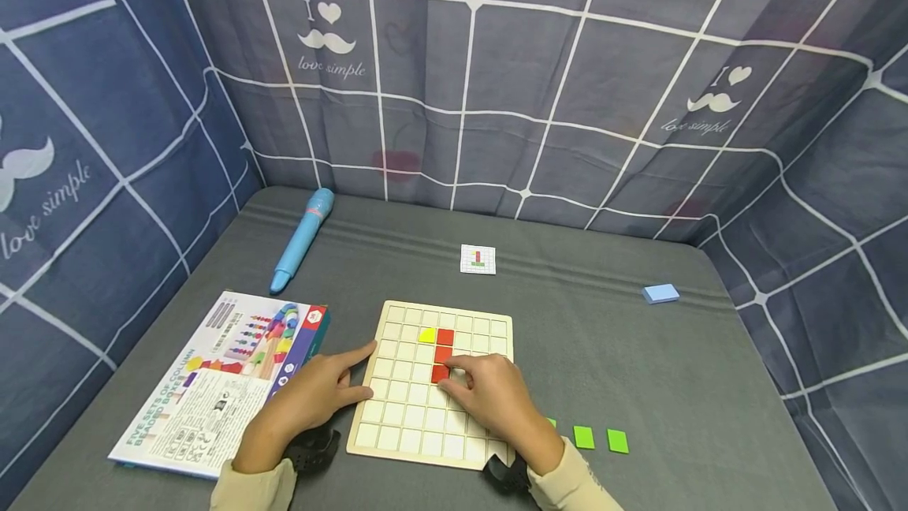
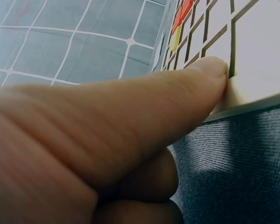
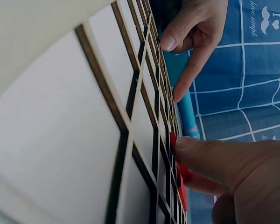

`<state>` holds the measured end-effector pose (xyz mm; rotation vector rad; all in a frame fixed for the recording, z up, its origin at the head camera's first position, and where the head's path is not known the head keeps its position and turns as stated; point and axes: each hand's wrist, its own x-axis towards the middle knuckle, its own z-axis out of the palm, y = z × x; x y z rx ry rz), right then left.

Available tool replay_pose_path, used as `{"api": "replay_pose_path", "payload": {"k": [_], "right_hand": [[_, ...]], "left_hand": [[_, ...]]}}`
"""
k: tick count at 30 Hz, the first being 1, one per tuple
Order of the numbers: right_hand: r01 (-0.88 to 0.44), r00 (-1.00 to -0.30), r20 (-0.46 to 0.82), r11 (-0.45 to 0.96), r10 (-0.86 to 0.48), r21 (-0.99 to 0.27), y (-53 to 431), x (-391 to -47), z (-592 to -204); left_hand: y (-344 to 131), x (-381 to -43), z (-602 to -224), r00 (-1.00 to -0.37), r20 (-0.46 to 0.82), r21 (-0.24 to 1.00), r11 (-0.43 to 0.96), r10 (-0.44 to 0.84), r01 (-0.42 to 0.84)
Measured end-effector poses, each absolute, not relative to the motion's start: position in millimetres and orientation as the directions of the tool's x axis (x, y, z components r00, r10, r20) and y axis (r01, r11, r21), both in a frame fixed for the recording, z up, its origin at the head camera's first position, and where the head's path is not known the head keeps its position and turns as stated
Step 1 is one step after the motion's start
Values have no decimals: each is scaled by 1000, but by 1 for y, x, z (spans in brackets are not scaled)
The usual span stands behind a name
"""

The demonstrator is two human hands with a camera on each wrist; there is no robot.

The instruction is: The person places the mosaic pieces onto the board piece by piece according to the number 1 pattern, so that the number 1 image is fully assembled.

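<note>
Left hand [image 1: 322,391]: thumb and forefinger extended, touching the board's [image 1: 397,393] left edge, likely steadying it. Right hand [image 1: 493,393] pinches the nearest red tile [image 1: 438,374] near mid-board, likely for fine alignment. Board's cells hold 1 yellow tile [image 1: 427,335] and 2 farther red tiles [image 1: 444,337]. Green tiles [image 1: 584,438] lie right, perhaps for easy reach. Box [image 1: 199,400], left: contents not visible.

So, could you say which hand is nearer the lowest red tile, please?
Right hand: its fingers touch that red tile; the left hand touches the board's left edge.
</note>
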<state>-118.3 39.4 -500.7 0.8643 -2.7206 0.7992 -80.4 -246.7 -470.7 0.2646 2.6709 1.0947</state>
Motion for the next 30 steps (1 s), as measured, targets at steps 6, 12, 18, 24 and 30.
{"api": "replay_pose_path", "payload": {"k": [6, 12, 18, 24, 30], "right_hand": [[-580, -815, 322, 689, -483, -434, 38, -120, -500], [-577, -817, 321, 693, -480, -433, 39, -120, -500], [-574, -819, 320, 694, -477, -435, 39, -120, -500], [-570, -821, 330, 699, -466, -431, 41, -121, -502], [-548, -836, 312, 692, -451, -470, 47, -115, -504]], "left_hand": [[-247, -82, -470, -955, -156, 704, 706, 252, 72], [-247, -83, -468, -956, -151, 707, 703, 252, 73], [-246, -84, -467, -956, -148, 709, 702, 252, 75], [-246, -84, -469, -958, -166, 699, 713, 233, 52], [-246, -81, -473, -956, -181, 702, 711, 229, 38]]}}
